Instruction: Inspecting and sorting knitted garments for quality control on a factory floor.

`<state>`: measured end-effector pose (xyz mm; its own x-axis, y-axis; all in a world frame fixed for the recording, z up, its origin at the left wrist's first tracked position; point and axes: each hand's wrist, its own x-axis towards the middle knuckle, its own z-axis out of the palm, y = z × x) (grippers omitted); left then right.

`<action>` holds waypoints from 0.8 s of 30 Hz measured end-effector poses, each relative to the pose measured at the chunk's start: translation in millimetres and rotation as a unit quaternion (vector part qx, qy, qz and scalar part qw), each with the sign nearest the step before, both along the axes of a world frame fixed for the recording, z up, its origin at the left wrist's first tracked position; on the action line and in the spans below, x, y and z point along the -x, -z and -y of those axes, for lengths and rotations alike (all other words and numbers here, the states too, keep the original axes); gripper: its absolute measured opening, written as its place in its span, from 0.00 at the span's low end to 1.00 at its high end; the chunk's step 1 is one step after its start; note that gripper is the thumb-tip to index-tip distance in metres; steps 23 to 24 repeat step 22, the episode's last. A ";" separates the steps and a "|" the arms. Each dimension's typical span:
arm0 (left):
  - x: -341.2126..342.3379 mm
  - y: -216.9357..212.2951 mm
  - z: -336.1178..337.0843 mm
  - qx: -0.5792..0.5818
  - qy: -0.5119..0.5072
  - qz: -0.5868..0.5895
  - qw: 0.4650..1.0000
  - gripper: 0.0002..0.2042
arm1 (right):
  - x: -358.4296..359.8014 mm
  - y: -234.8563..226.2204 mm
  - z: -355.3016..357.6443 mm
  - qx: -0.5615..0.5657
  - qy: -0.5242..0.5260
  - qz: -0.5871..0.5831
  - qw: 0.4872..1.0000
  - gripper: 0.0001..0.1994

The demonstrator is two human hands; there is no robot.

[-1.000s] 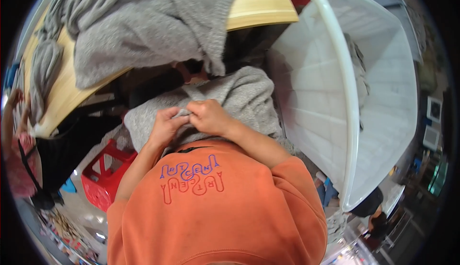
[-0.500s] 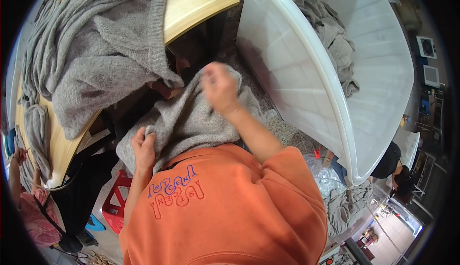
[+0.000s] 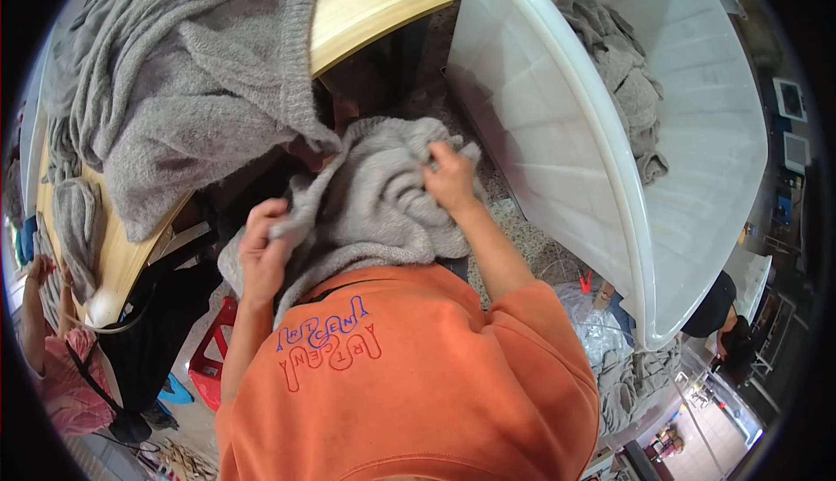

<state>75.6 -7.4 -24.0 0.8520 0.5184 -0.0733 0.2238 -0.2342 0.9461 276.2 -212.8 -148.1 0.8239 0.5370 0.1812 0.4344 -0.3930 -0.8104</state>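
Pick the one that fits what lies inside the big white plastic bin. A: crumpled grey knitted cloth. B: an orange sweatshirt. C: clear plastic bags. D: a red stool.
A: crumpled grey knitted cloth lies against the inner wall of the white plastic bin, and nothing else shows in it.

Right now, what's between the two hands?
Head view: only the bunched grey knit garment, gripped by left hand and right hand; nothing else lies between them.

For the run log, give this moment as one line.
left hand: gripping grey knit | right hand: gripping same | white bin: right
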 end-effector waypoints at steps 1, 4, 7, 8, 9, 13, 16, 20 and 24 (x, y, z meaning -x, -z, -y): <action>-4.0 0.0 4.1 -0.048 0.065 -0.010 0.997 0.06 | 9.7 -27.5 -7.0 -0.045 -0.064 0.054 0.995 0.10; -32.9 -5.0 16.2 -0.175 0.226 0.011 0.958 0.06 | 39.5 -72.9 -16.1 -0.028 -0.232 0.080 0.969 0.10; -50.7 -10.5 20.6 -0.177 0.310 0.032 0.933 0.08 | 52.9 -90.1 -21.4 -0.076 -0.316 0.053 0.944 0.11; -49.0 -7.0 17.3 -0.093 0.332 -0.013 0.939 0.08 | 46.0 -95.8 -17.4 -0.081 -0.326 0.049 0.940 0.11; -44.2 -4.8 15.8 -0.006 0.350 -0.055 0.935 0.08 | 36.9 -104.7 -13.1 -0.026 -0.384 -0.103 0.917 0.12; -24.5 -0.7 25.4 0.005 0.363 0.018 0.932 0.08 | 12.2 -110.6 -21.0 -0.068 -0.286 -0.017 0.956 0.18; -16.6 0.6 26.0 0.006 0.350 0.031 0.936 0.08 | -5.9 -80.5 -34.2 0.009 -0.446 -0.053 0.893 0.24; -4.9 -8.5 14.7 0.041 0.292 0.010 0.956 0.07 | -0.2 -72.6 -39.7 0.089 -0.502 -0.348 0.787 0.21; 4.9 -10.3 4.4 0.053 0.210 -0.011 0.976 0.05 | 5.7 -67.8 -35.8 0.075 -0.401 -0.453 0.793 0.17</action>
